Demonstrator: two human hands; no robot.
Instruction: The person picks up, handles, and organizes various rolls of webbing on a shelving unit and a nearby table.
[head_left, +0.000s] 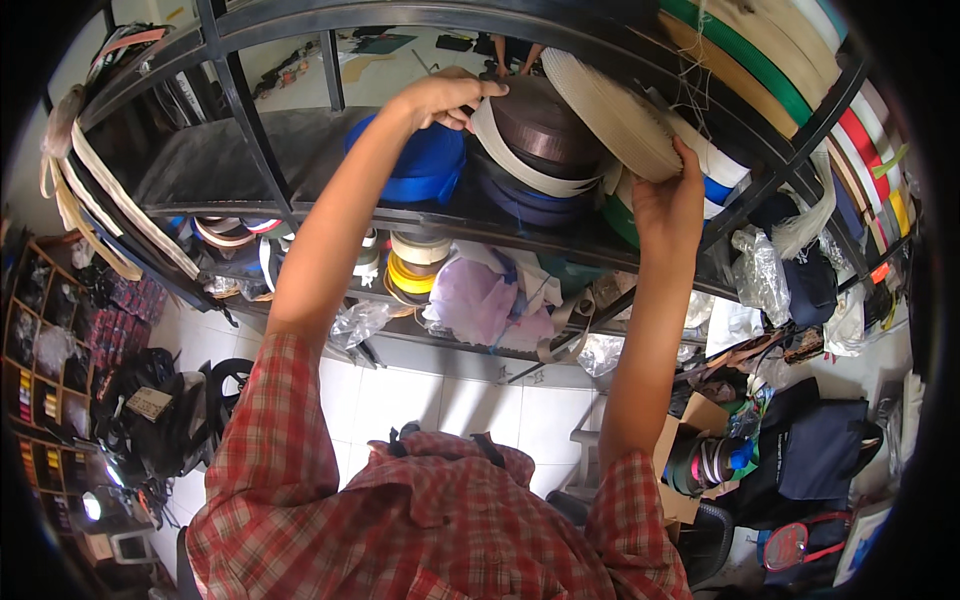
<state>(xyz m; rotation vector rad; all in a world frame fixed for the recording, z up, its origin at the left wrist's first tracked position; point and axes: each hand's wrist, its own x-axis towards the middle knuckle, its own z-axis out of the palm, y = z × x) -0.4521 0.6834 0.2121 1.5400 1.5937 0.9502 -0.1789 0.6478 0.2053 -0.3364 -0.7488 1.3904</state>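
Observation:
My right hand [668,205] grips the lower right edge of a large beige webbing roll [615,115], tilted up on its edge. My left hand [445,98] has its fingers curled at the left side of a dark brown webbing roll [545,120], the index finger reaching over its upper edge. A white webbing roll [530,175] lies just under the brown one, and a dark navy roll [530,205] is at the bottom of that stack. To the left on the black shelf [240,160] sits a blue webbing roll [420,160], below my left wrist.
Black metal bars [250,125] frame the shelf. More rolls, among them a yellow one [410,278], and a pinkish plastic bag [475,300] fill the lower level. Several coloured rolls [860,140] stand at the right. A cardboard box [680,440] is on the floor. Another person's arms [515,55] show beyond.

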